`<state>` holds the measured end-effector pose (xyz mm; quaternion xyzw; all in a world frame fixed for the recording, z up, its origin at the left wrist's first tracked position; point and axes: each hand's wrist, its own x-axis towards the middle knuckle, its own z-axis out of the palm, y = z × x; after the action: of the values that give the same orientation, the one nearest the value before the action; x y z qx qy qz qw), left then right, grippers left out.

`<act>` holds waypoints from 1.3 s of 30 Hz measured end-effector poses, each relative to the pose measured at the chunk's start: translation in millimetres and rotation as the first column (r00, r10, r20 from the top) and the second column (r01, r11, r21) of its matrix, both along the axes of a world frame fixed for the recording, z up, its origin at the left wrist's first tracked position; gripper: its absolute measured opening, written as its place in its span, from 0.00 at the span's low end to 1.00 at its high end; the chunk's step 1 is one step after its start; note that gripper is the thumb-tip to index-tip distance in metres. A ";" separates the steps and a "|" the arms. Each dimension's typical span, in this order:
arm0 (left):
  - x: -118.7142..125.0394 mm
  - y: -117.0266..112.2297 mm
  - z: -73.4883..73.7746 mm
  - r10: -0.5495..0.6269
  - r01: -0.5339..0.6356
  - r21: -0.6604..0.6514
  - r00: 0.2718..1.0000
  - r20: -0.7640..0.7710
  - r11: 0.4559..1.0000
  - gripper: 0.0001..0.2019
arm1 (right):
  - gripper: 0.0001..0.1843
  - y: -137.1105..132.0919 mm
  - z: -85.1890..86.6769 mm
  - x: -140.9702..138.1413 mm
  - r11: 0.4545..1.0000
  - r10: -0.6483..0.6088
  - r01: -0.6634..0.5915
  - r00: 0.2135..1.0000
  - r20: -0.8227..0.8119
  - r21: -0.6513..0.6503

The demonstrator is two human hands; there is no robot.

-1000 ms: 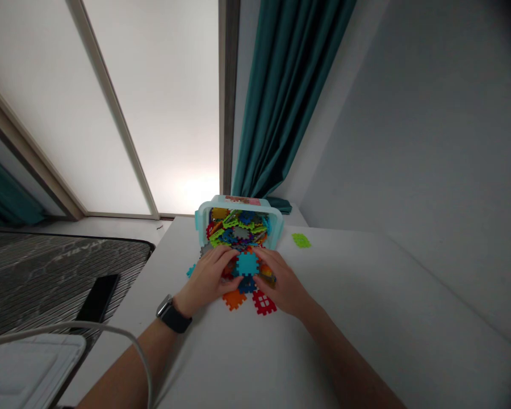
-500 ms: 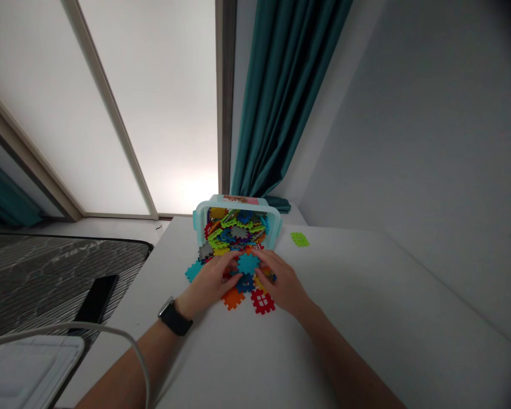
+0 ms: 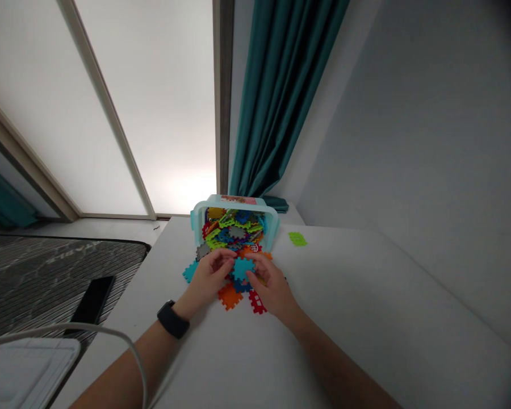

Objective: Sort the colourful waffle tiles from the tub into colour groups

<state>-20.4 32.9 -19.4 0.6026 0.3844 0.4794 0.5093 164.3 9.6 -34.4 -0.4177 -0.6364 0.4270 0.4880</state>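
right hand (image 3: 272, 288): closed, thumb and fingers pinching the right edge of the cyan notched tile (image 3: 243, 268); the edge grip probably serves to leave the broad face and most teeth uncovered.
left hand (image 3: 210, 278): fingers curled, thumb drawn in, at the tile's left edge; cannot tell whether it grips this tile or another piece. the position would suit bracing that edge.
cyan notched tile: between both hands, broad face toward the camera; overlaps the dark blue tile (image 3: 242, 286) in view, contact unclear.
smartwatch (image 3: 172, 319): strapped on the left wrist, out of the fingers' way.
near pieces: orange tile (image 3: 230, 296) and red window tile (image 3: 258, 303) lie on the near side of the hands; the right hand covers part of the red one.
left-side pieces: grey gear-edged piece (image 3: 203, 251) and second cyan piece (image 3: 190, 271) rest beside the left hand, at the pile's margin.
storage bin (image 3: 275, 227): appears to lie on its side, mouth toward the person; this orientation presumably lets the mixed pieces spill within reach.
lime tile (image 3: 297, 238): flat on the white table (image 3: 332, 318), right of the bin, apart from the pile.
cable (image 3: 128, 341): arches across the left forearm.
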 end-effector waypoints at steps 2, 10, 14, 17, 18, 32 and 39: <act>2.0 0.1 -0.8 -0.026 0.028 -0.034 0.998 0.063 0.999 0.13 | 0.13 -0.3 -0.9 -3.8 0.999 0.010 -0.014 0.995 -0.097 -0.038; 3.6 1.6 4.0 0.025 -0.010 -0.092 0.985 0.169 0.996 0.19 | 0.07 1.0 -2.1 0.3 0.985 -0.143 0.125 0.978 0.153 0.120; 0.6 1.0 7.7 0.053 -0.033 -0.116 0.983 0.178 0.993 0.18 | 0.12 -2.2 4.1 6.7 0.920 -0.176 0.013 0.906 0.385 0.391; 0.3 0.3 8.4 0.009 0.012 -0.131 0.988 0.153 0.991 0.17 | 0.17 -2.6 6.7 11.6 0.855 -0.160 -0.139 0.846 0.508 0.499; 0.5 0.0 8.4 -0.003 0.022 -0.133 0.991 0.136 0.991 0.16 | 0.16 -2.3 6.6 13.1 0.846 -0.152 -0.174 0.827 0.541 0.504; 0.2 2.0 -1.0 -0.039 0.041 0.007 0.992 -0.121 0.999 0.12 | 0.16 10.0 2.3 58.9 0.883 -0.194 -0.106 0.806 0.559 0.458; -0.2 -3.2 1.9 -0.002 0.052 0.152 0.951 -0.311 0.987 0.09 | 0.18 12.6 -21.3 139.2 0.913 -0.305 0.036 0.723 0.620 0.407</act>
<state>-20.6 29.7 -17.5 0.7139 0.4119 0.4009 0.4000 303.5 22.2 -55.8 -0.5023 -0.7948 0.0733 0.3325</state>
